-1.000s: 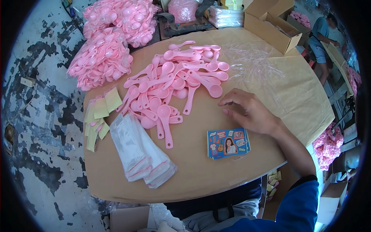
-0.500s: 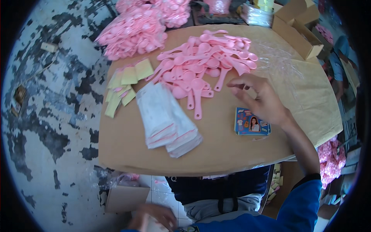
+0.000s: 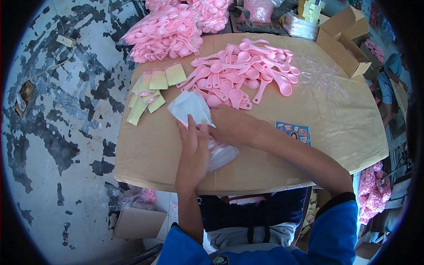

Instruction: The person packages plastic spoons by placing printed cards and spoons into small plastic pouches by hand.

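Both my hands meet over the clear plastic bags (image 3: 190, 106) at the table's middle left. My left hand (image 3: 194, 148) comes up from below, its fingers closed at a bag's edge with the index finger rather straight. From the right, my right hand (image 3: 232, 126) reaches across, fingers curled in against the same bag; its fingertips are mostly hidden. More bags (image 3: 223, 157) lie beneath the hands. Just beyond is a heap of pink plastic scoops (image 3: 247, 66). Under my right forearm, a stack of blue printed cards (image 3: 293, 130) is partly covered.
Small pale yellow packets (image 3: 152, 84) lie left of the scoops. Large bags of pink scoops (image 3: 163, 33) rest at the far left edge. An open cardboard box (image 3: 344, 42) stands far right, near crumpled clear film (image 3: 322, 75). Another person (image 3: 391, 75) is at the right rim.
My left hand has come up from below the table onto the plastic bags. My right hand has moved left from above the cards to the same bags. The view has shifted slightly.
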Tool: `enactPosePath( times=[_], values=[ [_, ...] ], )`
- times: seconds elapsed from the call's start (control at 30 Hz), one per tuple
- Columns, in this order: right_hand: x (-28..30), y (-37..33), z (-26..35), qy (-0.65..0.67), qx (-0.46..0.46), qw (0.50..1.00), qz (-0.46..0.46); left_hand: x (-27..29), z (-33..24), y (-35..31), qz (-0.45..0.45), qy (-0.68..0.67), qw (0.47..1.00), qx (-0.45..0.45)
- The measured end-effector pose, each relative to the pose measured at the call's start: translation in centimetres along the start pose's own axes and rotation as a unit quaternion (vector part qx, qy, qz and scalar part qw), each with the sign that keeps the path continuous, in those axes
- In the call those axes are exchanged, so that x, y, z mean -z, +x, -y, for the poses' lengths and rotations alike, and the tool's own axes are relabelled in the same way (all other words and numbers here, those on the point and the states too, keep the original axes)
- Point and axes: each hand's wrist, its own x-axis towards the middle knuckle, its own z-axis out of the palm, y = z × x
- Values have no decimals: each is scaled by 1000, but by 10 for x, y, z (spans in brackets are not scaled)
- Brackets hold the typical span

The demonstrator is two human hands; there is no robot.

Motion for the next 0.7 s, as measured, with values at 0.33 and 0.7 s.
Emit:
enactPosePath(
  times=[0.33,0.7],
  values=[
    [20,-34,23,22,-12,998,59,21,21,-45,76,-92,990,-72],
    [20,-41,6,2,15,1000,26,12,29,-59,-1,151,940,-306]
  ],
)
